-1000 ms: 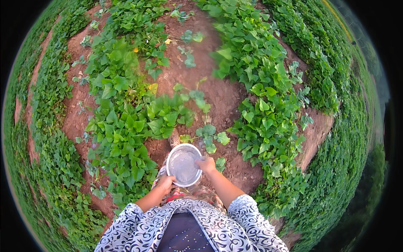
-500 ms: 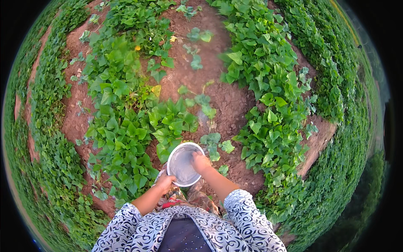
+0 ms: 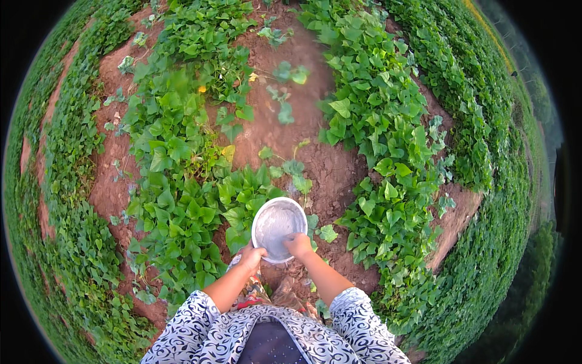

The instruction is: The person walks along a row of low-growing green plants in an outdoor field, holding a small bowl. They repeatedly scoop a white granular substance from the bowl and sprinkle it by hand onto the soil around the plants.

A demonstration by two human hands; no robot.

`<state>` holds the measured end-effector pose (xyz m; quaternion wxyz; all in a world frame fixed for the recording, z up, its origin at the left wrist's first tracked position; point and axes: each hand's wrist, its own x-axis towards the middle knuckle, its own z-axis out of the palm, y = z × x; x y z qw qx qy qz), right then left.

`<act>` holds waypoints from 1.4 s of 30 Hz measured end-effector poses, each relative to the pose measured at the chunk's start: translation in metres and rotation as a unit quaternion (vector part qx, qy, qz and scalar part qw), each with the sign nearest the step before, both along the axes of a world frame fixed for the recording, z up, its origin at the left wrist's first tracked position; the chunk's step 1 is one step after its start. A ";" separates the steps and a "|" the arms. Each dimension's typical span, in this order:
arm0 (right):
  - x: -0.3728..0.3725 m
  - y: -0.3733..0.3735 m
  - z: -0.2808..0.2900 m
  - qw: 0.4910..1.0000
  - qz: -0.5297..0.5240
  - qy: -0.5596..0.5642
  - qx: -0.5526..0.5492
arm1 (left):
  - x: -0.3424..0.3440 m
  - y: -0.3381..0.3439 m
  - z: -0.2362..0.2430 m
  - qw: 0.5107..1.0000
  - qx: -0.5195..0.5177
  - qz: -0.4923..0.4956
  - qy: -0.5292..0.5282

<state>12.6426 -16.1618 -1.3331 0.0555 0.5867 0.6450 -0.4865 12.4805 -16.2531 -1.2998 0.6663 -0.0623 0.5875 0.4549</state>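
Note:
In front of my waist I hold a round bowl with a white rim and a greyish-white inside. What lies at its bottom is too pale to make out. My left hand grips the rim at the lower left, thumb over the edge. Over the lower right rim reaches my right hand, its fingers bunched together inside the bowl. Whatever those fingers may hold is hidden. Both forearms come out of patterned white-and-black sleeves.
A leafy green crop row runs along my left, another row along my right. Between them is a strip of reddish-brown soil with small trailing vines. More planted rows curve away on both sides.
The bowl has shifted slightly to the right and away from me, with my left hand still on it. My right hand has moved from the bowl's right side to its lower right edge.

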 end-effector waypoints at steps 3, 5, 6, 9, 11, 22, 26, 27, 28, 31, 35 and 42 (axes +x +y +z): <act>-0.026 0.051 -0.002 0.957 -0.235 0.103 -0.134 | -0.025 0.031 -0.010 0.999 -0.014 -0.029 0.018; -0.045 0.099 -0.003 0.901 -0.358 0.185 -0.159 | -0.044 0.050 -0.015 0.998 -0.023 -0.026 0.043; -0.054 0.128 -0.003 0.917 -0.339 0.150 -0.146 | -0.055 0.059 -0.018 0.998 -0.036 -0.027 0.037; -0.083 0.211 -0.006 0.875 -0.435 0.199 -0.074 | -0.084 0.078 -0.018 0.999 -0.035 -0.024 0.027; -0.094 0.238 -0.001 0.952 -0.300 0.048 0.039 | -0.102 0.089 -0.014 0.998 -0.051 -0.035 0.033; -0.162 0.158 0.056 0.979 0.157 -0.106 0.072 | -0.144 0.129 0.060 0.999 -0.012 0.003 -0.031; -0.180 0.165 0.080 0.987 0.125 -0.089 0.038 | -0.151 0.155 0.077 1.000 0.023 0.008 -0.001; -0.185 0.169 0.084 0.988 0.132 -0.062 0.047 | -0.156 0.161 0.078 1.000 0.019 0.004 0.000; -0.189 0.175 0.087 0.988 0.137 -0.033 0.057 | -0.161 0.169 0.078 1.000 0.024 0.002 0.003; -0.203 0.204 0.088 0.988 0.127 0.013 0.092 | -0.178 0.199 0.070 0.999 0.035 0.014 0.002; -0.220 0.264 0.076 0.996 -0.017 0.052 -0.066 | -0.204 0.249 0.055 0.999 0.026 -0.003 0.020; -0.248 0.412 0.031 0.877 -0.386 0.201 -0.202 | -0.256 0.362 0.033 0.996 -0.053 -0.050 0.046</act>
